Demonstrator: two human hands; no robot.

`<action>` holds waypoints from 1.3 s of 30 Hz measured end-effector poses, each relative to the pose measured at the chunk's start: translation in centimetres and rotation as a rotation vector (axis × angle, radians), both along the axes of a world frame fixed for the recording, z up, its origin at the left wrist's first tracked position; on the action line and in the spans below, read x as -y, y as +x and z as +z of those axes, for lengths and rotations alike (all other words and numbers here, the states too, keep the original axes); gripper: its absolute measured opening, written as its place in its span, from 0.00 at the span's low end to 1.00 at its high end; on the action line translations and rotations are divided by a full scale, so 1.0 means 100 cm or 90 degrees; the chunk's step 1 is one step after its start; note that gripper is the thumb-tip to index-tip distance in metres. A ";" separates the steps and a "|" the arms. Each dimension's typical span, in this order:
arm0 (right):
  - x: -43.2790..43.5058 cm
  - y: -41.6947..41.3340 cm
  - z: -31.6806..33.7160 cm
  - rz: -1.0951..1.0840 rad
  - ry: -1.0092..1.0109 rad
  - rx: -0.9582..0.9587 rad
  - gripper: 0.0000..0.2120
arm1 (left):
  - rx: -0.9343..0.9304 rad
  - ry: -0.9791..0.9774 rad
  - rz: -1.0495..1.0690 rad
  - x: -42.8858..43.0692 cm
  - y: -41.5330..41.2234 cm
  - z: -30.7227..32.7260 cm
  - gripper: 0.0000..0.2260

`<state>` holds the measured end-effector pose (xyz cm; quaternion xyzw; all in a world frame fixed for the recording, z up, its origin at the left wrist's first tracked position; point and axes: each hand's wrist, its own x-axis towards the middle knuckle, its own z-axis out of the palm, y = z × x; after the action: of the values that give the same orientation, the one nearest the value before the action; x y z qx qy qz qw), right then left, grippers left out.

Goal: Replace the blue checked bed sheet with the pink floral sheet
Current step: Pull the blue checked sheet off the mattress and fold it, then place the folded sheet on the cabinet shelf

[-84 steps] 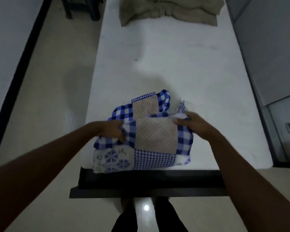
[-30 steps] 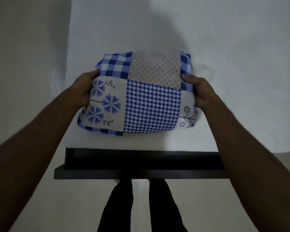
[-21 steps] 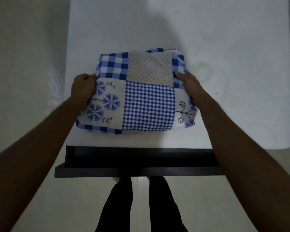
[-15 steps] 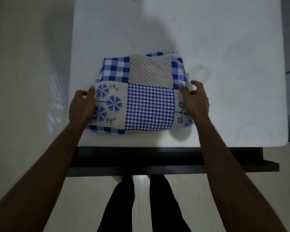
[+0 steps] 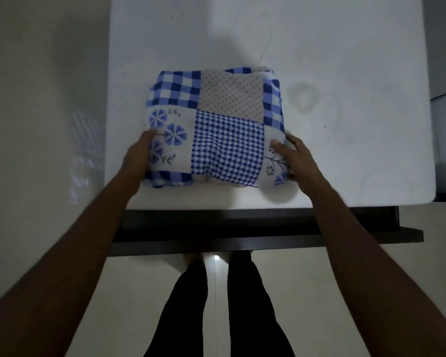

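My left hand (image 5: 139, 158) grips the left edge of the folded blue checked sheet (image 5: 216, 130). The thumb lies over the top beside the printed blue flowers, and the fingers are hidden down the side of the bundle. My right hand (image 5: 299, 161) holds the near right corner the same way: thumb pressed on top by the small grey flower sprig, forefinger stretched along the right side, the other fingers out of sight below the cloth. Both arms reach in from the bottom corners of the view.

The sheet is folded into a thick, roughly square bundle. It shows patches of large blue check, fine blue gingham, beige dots and blue flowers on pale cloth. It sits on the bare white mattress (image 5: 345, 73), near the foot end and a little left of the middle, with a soft shadow under its near right corner.

Just this side of the mattress runs the dark bed frame (image 5: 242, 229). My legs in dark trousers (image 5: 188, 310) stand on the pale glossy floor (image 5: 41, 112) right against it.
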<state>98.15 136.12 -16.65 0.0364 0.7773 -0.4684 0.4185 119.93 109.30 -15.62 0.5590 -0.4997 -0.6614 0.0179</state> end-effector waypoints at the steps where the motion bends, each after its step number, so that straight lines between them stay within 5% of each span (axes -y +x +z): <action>1: 0.001 -0.001 0.003 -0.023 0.003 0.013 0.27 | 0.040 -0.060 -0.028 0.009 0.000 0.002 0.19; 5: 0.022 -0.006 0.008 0.016 0.003 0.017 0.14 | 0.154 -0.124 -0.122 0.030 -0.014 0.000 0.49; 8: 0.040 -0.008 0.007 0.056 -0.042 0.011 0.36 | 0.120 -0.045 -0.110 0.033 -0.035 -0.006 0.54; 10: 0.038 -0.010 -0.003 0.035 -0.056 0.027 0.46 | 0.059 -0.019 -0.142 0.029 -0.043 -0.003 0.41; 12: 0.033 -0.009 -0.002 0.018 -0.100 0.064 0.38 | -0.008 -0.004 -0.179 0.023 -0.043 0.001 0.24; 16: 0.016 -0.009 0.006 0.017 -0.184 0.098 0.24 | -0.097 0.068 -0.167 0.003 -0.036 0.018 0.15; 25: -0.118 -0.061 0.075 -0.037 -0.326 0.010 0.39 | -0.199 0.055 -0.212 -0.112 -0.105 0.098 0.19; 30: -0.249 -0.137 0.141 -0.056 -0.359 -0.090 0.32 | -0.257 0.029 -0.261 -0.229 -0.203 0.160 0.28; 39: -0.469 -0.279 0.278 -0.087 -0.303 -0.222 0.32 | -0.323 0.026 -0.348 -0.424 -0.388 0.261 0.22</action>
<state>70.20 182.99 11.18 -0.0918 0.7016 -0.6635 0.2430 81.09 151.75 10.51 0.2234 -0.5970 -0.7691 -0.0475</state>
